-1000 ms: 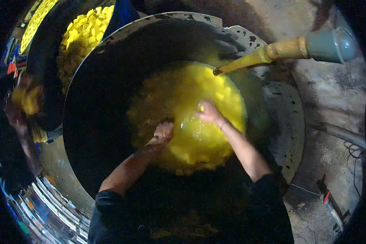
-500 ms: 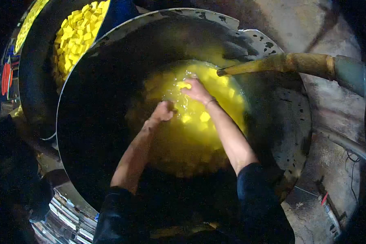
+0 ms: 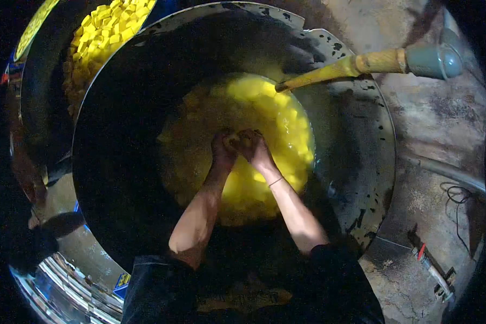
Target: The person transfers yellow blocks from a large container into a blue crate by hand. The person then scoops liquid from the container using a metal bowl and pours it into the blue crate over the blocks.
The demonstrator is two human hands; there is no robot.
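Note:
A large dark round wok (image 3: 124, 162) holds cloudy yellow liquid (image 3: 243, 191) with many yellow blocks (image 3: 294, 129) in it. My left hand (image 3: 224, 148) is over the middle of the liquid, its fingers curled inward. Right beside it, my right hand (image 3: 255, 148) is also curled, with a thin band on the wrist. The two hands nearly meet, both in shadow. A small pale lump shows between them; whether it is a block or fingertips I cannot tell. Brighter blocks lie to the right of my right hand.
From the right, a wooden-looking pipe (image 3: 329, 73) with a grey fitting (image 3: 433, 60) reaches over the wok's rim. At the upper left, a second dark vessel (image 3: 46, 102) contains a heap of yellow blocks (image 3: 110, 27). A red-handled valve (image 3: 422, 252) and a cable (image 3: 457, 194) lie on the floor at right.
Both hands have come together and down slightly, the right one moving away from the upper area where it gripped a yellow block. The view has shifted a little.

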